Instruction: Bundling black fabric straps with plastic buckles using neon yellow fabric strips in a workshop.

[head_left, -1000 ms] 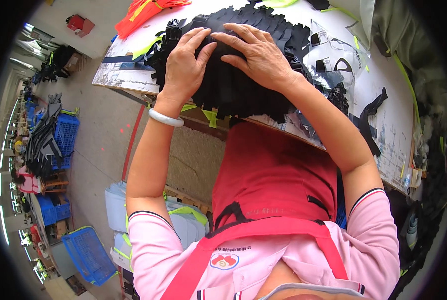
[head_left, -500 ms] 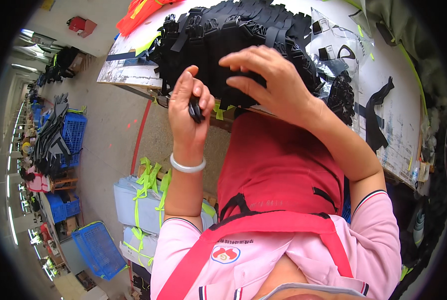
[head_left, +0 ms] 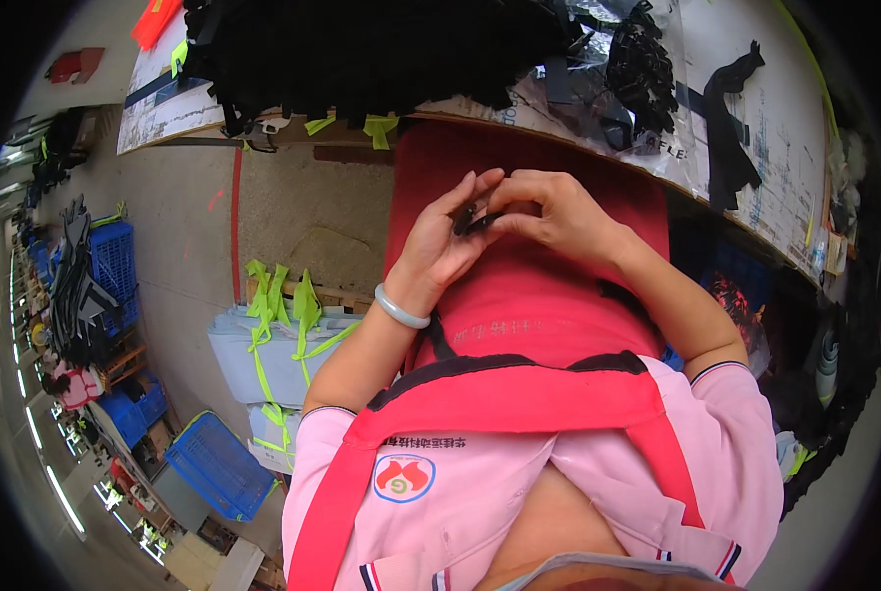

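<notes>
Over the red apron [head_left: 529, 266] on my lap, my two hands meet. My left hand [head_left: 440, 236], with a pale bangle [head_left: 402, 307] at the wrist, is cupped palm up around small black plastic pieces [head_left: 463, 219]; they look like buckle parts. Thumb and fingers of my right hand [head_left: 549, 212] pinch a small black piece [head_left: 484, 223] at the left palm. Its exact shape is partly hidden by the fingers. Beyond both hands, a big dark pile of black straps [head_left: 361, 59] lies on the worktable [head_left: 169, 118].
Right of the pile lie a clear plastic bag [head_left: 691, 128], a heap of black buckles [head_left: 642, 74] and a loose black strap [head_left: 731, 128]. Pale bundles tied with lime strips [head_left: 233, 345] stand at left, near a blue crate [head_left: 222, 468]. The table's near edge runs beyond my hands.
My right hand has come back from the strap pile and closed on a small black piece at my left palm. My left hand has moved right and lower; the view has shifted.
</notes>
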